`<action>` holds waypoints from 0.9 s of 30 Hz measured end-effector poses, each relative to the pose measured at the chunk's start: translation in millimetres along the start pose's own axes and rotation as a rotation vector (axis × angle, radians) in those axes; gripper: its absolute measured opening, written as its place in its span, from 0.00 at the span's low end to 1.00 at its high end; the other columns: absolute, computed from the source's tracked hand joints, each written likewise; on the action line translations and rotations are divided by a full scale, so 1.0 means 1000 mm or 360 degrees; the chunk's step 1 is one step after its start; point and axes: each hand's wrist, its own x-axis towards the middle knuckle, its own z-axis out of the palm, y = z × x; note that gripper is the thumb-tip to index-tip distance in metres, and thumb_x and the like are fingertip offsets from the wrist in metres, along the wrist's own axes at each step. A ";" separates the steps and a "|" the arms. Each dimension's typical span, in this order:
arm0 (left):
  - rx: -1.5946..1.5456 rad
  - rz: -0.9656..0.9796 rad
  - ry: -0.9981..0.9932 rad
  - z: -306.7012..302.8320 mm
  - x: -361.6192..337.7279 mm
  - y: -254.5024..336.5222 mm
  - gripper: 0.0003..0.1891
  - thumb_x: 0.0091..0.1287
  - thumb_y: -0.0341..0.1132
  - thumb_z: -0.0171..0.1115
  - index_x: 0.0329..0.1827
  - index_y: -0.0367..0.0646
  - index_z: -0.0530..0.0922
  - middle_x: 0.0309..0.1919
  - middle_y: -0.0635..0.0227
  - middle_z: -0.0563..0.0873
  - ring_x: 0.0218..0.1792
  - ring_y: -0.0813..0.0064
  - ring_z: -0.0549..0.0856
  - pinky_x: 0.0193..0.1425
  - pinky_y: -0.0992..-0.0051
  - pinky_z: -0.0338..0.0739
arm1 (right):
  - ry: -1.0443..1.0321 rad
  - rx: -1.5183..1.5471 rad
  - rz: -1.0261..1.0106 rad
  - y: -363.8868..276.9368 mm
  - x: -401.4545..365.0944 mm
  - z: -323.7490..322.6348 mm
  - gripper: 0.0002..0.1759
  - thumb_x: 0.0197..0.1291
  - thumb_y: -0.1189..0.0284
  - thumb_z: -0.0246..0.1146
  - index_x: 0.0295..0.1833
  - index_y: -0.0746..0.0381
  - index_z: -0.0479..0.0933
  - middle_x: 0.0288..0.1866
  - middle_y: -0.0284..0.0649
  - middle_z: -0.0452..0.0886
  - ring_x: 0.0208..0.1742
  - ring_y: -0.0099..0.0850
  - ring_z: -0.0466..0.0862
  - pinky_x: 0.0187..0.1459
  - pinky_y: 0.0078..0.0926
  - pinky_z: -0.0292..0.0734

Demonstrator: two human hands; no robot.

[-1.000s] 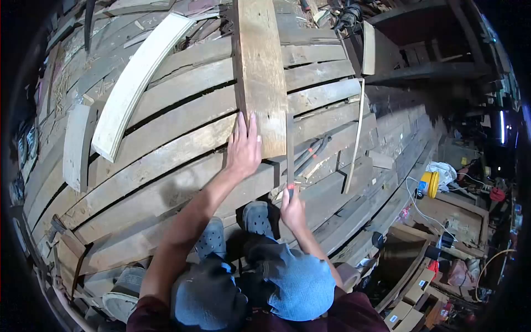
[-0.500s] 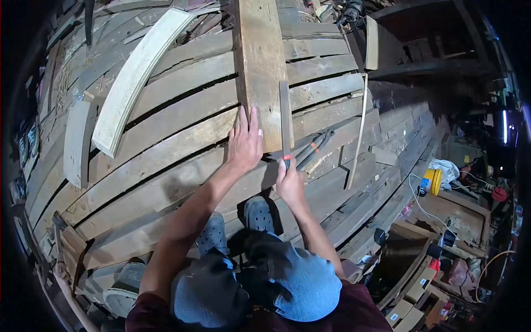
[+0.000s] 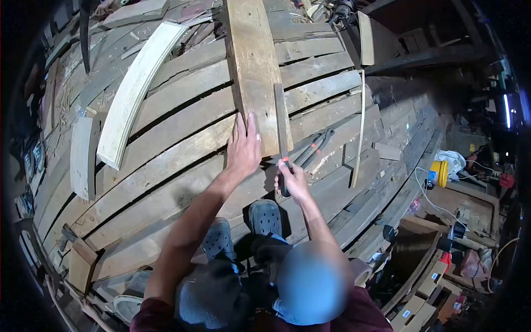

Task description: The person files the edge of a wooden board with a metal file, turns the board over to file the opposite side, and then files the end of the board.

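Observation:
A thick wooden plank (image 3: 251, 61) runs away from me across the slatted wooden boards. My left hand (image 3: 244, 152) lies on its near end, fingers stretched out flat along the left part. In my right hand (image 3: 295, 181) is the black handle of a long flat file (image 3: 281, 119), with an orange-red band near the blade. The file's dark blade rests along the plank's right edge, pointing away from me. Just right of my right hand lies a dark tool with orange marks (image 3: 314, 146), partly hidden.
A pale curved wooden piece (image 3: 141, 91) and a shorter block (image 3: 83, 157) lie to the left. A thin wooden strip (image 3: 361, 127) lies at the right. Another person's hand (image 3: 87, 307) shows at lower left. A yellow container (image 3: 438, 174) and boxes stand at right.
The view has shifted slightly. My right hand's fingers have changed position on the file, and more of its handle shows below them. My left hand stays on the plank. The other person's hand has moved lower.

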 end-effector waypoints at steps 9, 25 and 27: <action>0.0851 0.0363 -0.0477 -0.052 0.036 0.008 0.41 0.77 0.51 0.51 0.81 0.26 0.54 0.82 0.31 0.48 0.83 0.38 0.51 0.80 0.45 0.55 | 0.0329 -0.0767 -0.0537 0.026 -0.016 0.003 0.29 0.81 0.55 0.50 0.37 0.72 0.77 0.27 0.62 0.80 0.37 0.64 0.84 0.40 0.53 0.76; 0.0595 0.0508 -0.0417 -0.046 0.037 -0.012 0.40 0.76 0.48 0.53 0.80 0.25 0.54 0.83 0.37 0.49 0.85 0.43 0.47 0.81 0.42 0.54 | 0.0233 -0.0906 -0.0546 0.041 -0.018 -0.022 0.24 0.80 0.59 0.52 0.41 0.71 0.78 0.32 0.62 0.83 0.40 0.62 0.85 0.40 0.54 0.78; 0.0567 0.0510 -0.0389 -0.041 0.034 -0.013 0.40 0.76 0.48 0.53 0.80 0.25 0.54 0.83 0.37 0.49 0.85 0.42 0.48 0.81 0.42 0.54 | 0.0190 -0.0935 -0.0501 0.040 -0.018 -0.028 0.24 0.80 0.59 0.53 0.42 0.72 0.78 0.33 0.62 0.83 0.40 0.62 0.86 0.40 0.54 0.78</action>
